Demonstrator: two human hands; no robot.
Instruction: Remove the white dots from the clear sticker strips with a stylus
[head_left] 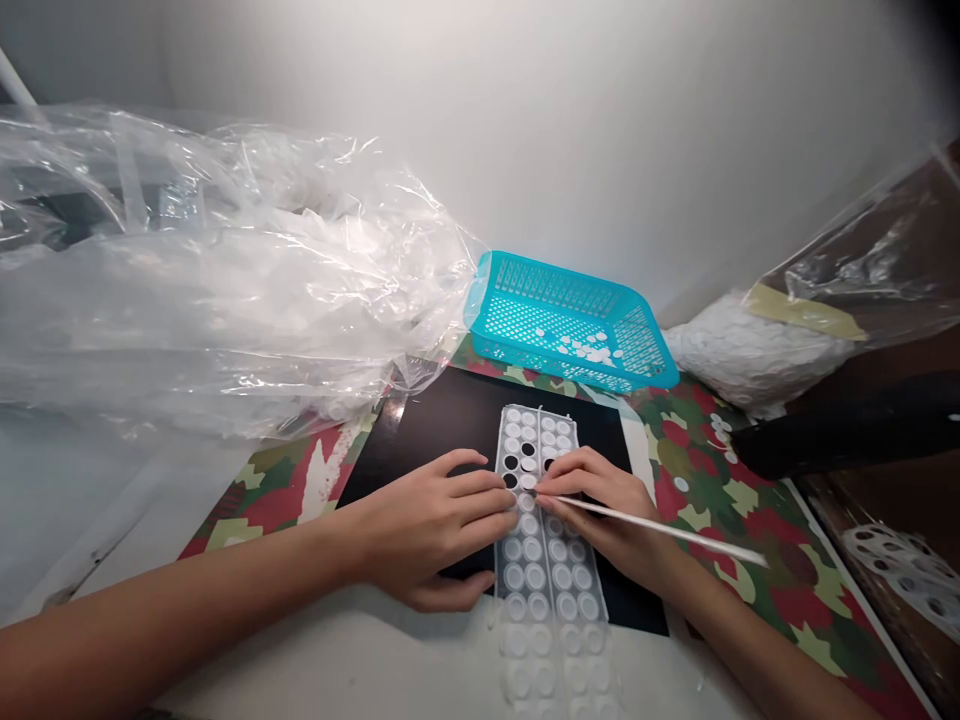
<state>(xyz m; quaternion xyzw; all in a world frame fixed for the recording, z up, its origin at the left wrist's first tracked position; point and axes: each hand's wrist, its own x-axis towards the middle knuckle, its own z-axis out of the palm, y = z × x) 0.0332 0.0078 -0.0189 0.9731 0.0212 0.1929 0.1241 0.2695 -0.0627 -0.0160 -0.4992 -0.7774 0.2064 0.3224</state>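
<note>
One clear tray of round pockets lies lengthwise on a black sheet, its near end past the sheet's front edge onto the white tabletop. It has four columns; most pockets hold white discs, and a few near the far end show dark. The row count cannot be told, as the near end blurs.

The left hand lies flat against the tray's left edge, fingers extended and close together, fingertips touching the rim. The right hand pinches one thin white stick, its tip at a pocket in the upper middle.

Open room is slight: crumpled clear plastic crowds the left, one turquoise basket with loose white discs stands just behind the sheet, and a bag of white discs sits right. A camouflage mat lies beneath.
</note>
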